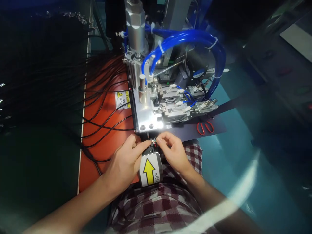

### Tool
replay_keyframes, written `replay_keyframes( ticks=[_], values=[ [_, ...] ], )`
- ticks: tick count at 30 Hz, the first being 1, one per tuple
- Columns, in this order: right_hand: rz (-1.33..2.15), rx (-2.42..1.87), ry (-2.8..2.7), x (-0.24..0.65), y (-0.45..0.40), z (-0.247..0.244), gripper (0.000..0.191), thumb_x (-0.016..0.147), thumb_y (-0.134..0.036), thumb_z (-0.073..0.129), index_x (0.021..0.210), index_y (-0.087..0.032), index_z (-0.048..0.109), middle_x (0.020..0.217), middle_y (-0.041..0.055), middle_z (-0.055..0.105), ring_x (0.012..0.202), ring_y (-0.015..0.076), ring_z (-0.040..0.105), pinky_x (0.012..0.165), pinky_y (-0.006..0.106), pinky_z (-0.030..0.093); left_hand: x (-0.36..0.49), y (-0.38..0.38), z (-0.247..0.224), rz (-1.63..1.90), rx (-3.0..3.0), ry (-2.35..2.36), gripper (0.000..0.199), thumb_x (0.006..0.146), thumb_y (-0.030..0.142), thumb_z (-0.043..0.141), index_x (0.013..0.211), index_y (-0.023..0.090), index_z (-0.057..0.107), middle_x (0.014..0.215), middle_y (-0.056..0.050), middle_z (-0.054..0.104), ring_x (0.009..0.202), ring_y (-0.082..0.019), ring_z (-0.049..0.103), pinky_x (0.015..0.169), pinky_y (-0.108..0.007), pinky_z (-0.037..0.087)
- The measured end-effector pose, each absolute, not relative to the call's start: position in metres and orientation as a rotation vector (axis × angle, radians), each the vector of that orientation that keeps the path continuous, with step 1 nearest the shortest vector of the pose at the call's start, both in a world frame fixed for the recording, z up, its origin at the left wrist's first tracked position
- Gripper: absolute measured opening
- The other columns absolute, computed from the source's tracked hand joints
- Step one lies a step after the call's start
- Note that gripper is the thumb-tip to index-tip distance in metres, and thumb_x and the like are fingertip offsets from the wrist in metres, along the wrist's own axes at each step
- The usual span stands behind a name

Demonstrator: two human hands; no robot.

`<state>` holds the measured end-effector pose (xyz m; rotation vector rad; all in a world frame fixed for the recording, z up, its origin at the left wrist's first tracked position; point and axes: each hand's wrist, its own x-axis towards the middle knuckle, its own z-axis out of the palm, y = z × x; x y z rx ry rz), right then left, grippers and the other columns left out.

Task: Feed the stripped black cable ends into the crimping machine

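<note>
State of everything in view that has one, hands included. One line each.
Left hand: at the thin wires, grip unclear
Right hand: thumb and finger together there, grip unclear
Red-handled scissors: lying down, handle loops apart
Blue tubes: looped, bound with white ties
Black cables: loose, crossing
Yellow arrow: pointing away from wearer

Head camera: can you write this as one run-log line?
left hand: fingertips at thin coloured wires | right hand: fingertips there too | grip: unclear | yellow arrow on white label: between forearms | thick blue tubes: loop over silver metal machine
</note>
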<state>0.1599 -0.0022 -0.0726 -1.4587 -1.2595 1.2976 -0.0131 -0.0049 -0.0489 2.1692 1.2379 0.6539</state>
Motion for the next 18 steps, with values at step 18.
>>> replay_keyframes(
  ticks=[18],
  values=[
    [1.297,-1.421,-1.251,0.1594,-0.0054,-0.0763,0.014,0.086,-0.025,0.053,0.074,-0.018,0.052,0.066,-0.0028,0.049,0.059,0.0115,0.044,0.055,0.024,0.037,-0.0136,-0.0056,-0.0517,0.71,2.209,1.228,0.031,0.086,0.006,0.045,0.11,0.012,0.063,0.09,-0.008,0.052,0.077,-0.015,0.056,0.067,-0.025,0.048]
  ],
)
